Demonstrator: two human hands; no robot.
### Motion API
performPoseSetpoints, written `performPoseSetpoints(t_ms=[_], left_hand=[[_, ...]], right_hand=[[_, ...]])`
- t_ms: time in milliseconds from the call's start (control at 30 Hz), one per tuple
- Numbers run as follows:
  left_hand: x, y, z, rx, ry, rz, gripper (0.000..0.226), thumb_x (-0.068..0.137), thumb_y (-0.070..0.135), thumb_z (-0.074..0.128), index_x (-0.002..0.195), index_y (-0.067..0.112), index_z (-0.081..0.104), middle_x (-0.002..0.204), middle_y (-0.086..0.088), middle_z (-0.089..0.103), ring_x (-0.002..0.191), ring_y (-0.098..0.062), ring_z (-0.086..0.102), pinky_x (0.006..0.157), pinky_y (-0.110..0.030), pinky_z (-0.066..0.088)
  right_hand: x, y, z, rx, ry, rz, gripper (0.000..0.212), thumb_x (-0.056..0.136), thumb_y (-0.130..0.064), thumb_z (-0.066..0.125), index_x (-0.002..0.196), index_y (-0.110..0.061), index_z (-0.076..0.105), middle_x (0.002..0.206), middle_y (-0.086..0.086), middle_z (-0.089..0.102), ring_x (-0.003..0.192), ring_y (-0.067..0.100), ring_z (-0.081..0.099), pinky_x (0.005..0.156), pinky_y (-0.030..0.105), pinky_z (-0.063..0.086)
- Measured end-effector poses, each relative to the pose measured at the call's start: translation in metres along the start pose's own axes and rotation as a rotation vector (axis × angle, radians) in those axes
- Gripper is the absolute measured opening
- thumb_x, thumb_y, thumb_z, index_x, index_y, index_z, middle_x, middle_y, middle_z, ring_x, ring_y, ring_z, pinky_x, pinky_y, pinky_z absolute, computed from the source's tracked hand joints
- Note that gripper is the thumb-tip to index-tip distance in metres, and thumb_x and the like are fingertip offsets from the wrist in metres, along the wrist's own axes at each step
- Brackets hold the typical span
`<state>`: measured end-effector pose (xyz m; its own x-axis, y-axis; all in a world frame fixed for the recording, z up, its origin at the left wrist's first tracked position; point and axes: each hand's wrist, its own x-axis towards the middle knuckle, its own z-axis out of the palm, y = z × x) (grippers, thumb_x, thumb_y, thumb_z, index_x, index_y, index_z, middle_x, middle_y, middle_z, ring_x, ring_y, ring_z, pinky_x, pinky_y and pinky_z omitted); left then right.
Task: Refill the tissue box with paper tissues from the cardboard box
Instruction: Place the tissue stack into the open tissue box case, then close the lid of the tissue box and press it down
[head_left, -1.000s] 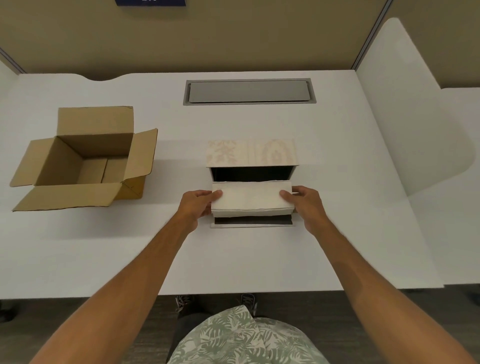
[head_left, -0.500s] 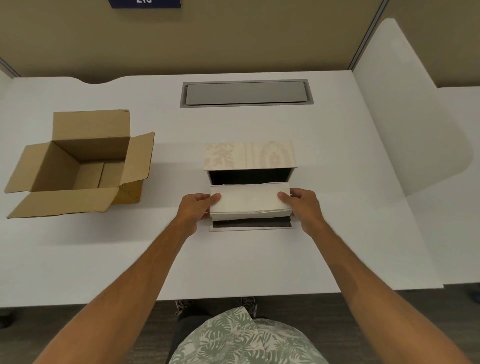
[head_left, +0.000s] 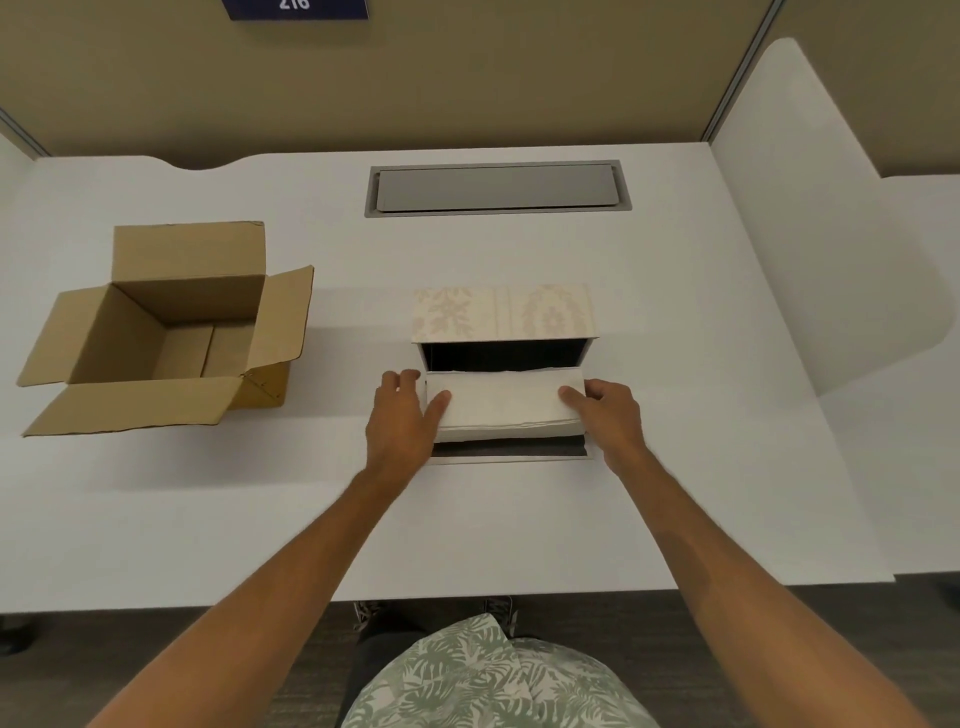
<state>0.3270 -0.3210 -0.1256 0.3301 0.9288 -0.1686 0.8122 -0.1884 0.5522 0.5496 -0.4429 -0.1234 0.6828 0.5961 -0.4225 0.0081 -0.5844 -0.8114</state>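
A patterned beige tissue box (head_left: 501, 312) lies on the white desk with its dark opening facing me and its flap (head_left: 506, 453) folded flat toward me. A white stack of paper tissues (head_left: 501, 405) sits at the mouth of the box, above the flap. My left hand (head_left: 402, 423) grips the stack's left end, thumb on top. My right hand (head_left: 608, 410) grips its right end the same way. The brown cardboard box (head_left: 166, 322) stands open at the left, and its inside looks empty.
A grey cable hatch (head_left: 496, 187) is set into the white desk (head_left: 519, 530) behind the tissue box. A white divider panel (head_left: 821, 218) rises at the right. The desk's front edge runs just above my lap.
Both hands have pushed the tissue stack slightly farther toward the box opening. More of the dark flap shows below the stack.
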Motion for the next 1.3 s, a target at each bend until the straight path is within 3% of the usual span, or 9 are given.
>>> performPoseSetpoints(t_ms=[133, 233, 367, 533, 600, 667, 833, 1200, 1300], left_hand=[[-0.031, 0.016, 0.01, 0.246, 0.125, 0.41, 0.057, 0.101, 0.048, 0.043, 0.145, 0.012, 0.042, 0.151, -0.015, 0.044, 0.135, -0.032, 0.043, 0.112, -0.047, 0.038], [-0.049, 0.024, 0.026, 0.437, -0.065, 0.633, 0.066, 0.1, 0.058, 0.03, 0.155, 0.02, 0.026, 0.163, -0.013, 0.024, 0.15, -0.031, 0.021, 0.121, -0.046, 0.014], [-0.055, 0.025, 0.042, 0.573, -0.201, 0.581, 0.073, 0.097, 0.066, 0.018, 0.158, 0.026, 0.011, 0.167, -0.01, 0.006, 0.153, -0.031, 0.002, 0.123, -0.051, -0.002], [-0.055, 0.022, 0.041, 0.593, -0.235, 0.576, 0.075, 0.097, 0.066, 0.023, 0.158, 0.028, 0.002, 0.167, -0.008, -0.004, 0.153, -0.031, -0.008, 0.123, -0.052, -0.006], [-0.057, 0.023, 0.041, 0.594, -0.245, 0.564, 0.076, 0.097, 0.067, 0.022, 0.158, 0.029, -0.002, 0.167, -0.007, -0.009, 0.152, -0.031, -0.013, 0.123, -0.052, -0.008], [-0.057, 0.024, 0.041, 0.598, -0.255, 0.555, 0.077, 0.096, 0.067, 0.021, 0.157, 0.03, -0.006, 0.166, -0.006, -0.013, 0.151, -0.03, -0.017, 0.122, -0.052, -0.009], [-0.059, 0.027, 0.038, 0.607, -0.257, 0.543, 0.078, 0.096, 0.067, 0.023, 0.157, 0.029, -0.006, 0.166, -0.007, -0.015, 0.15, -0.03, -0.019, 0.119, -0.048, -0.017], [-0.064, 0.046, 0.026, 0.613, -0.286, 0.536, 0.082, 0.093, 0.069, 0.032, 0.158, 0.027, 0.007, 0.167, -0.011, 0.001, 0.153, -0.03, -0.005, 0.124, -0.054, 0.0], [-0.083, 0.047, 0.018, 0.431, -0.21, 0.61, 0.07, 0.097, 0.06, 0.035, 0.154, 0.019, 0.031, 0.164, -0.006, 0.021, 0.152, -0.023, 0.015, 0.122, -0.041, 0.01]], right_hand=[[0.001, 0.001, 0.0, -0.053, 0.018, -0.005, 0.032, 0.092, -0.032, 0.068, 0.111, -0.007, 0.071, 0.1, 0.005, 0.07, 0.082, 0.013, 0.06, 0.059, 0.016, 0.042], [0.001, -0.001, -0.001, -0.068, 0.004, 0.003, 0.037, 0.091, -0.034, 0.069, 0.118, -0.009, 0.069, 0.112, 0.007, 0.07, 0.088, 0.016, 0.06, 0.062, 0.018, 0.044], [0.008, -0.017, -0.022, -0.03, 0.079, -0.014, 0.043, 0.09, -0.024, 0.068, 0.131, -0.011, 0.063, 0.127, 0.005, 0.064, 0.108, 0.018, 0.058, 0.097, 0.031, 0.047], [0.03, -0.065, -0.049, -0.194, 0.327, -0.371, 0.034, 0.094, -0.008, 0.058, 0.127, -0.007, 0.064, 0.126, 0.016, 0.06, 0.113, 0.028, 0.06, 0.088, 0.014, 0.039], [0.038, -0.088, -0.049, -0.33, 0.21, -0.557, 0.042, 0.096, -0.018, 0.062, 0.137, -0.008, 0.056, 0.137, 0.017, 0.054, 0.127, 0.029, 0.051, 0.105, 0.031, 0.041], [0.046, -0.107, -0.046, -0.599, 0.015, -0.633, 0.054, 0.096, -0.031, 0.062, 0.146, -0.015, 0.047, 0.152, 0.013, 0.042, 0.141, 0.03, 0.035, 0.117, 0.044, 0.029], [0.056, -0.125, -0.034, -0.916, -0.298, -0.534, 0.066, 0.09, -0.041, 0.068, 0.148, -0.021, 0.04, 0.151, 0.008, 0.043, 0.135, 0.03, 0.041, 0.109, 0.044, 0.034], [0.028, -0.109, -0.036, -1.054, -0.229, -0.638, 0.081, 0.076, -0.052, 0.078, 0.143, -0.019, 0.046, 0.131, 0.009, 0.046, 0.121, 0.027, 0.042, 0.098, 0.044, 0.04], [0.019, -0.1, -0.035, -1.021, -0.233, -0.657, 0.074, 0.073, -0.05, 0.081, 0.133, -0.02, 0.051, 0.129, 0.007, 0.047, 0.117, 0.024, 0.044, 0.095, 0.042, 0.042]])
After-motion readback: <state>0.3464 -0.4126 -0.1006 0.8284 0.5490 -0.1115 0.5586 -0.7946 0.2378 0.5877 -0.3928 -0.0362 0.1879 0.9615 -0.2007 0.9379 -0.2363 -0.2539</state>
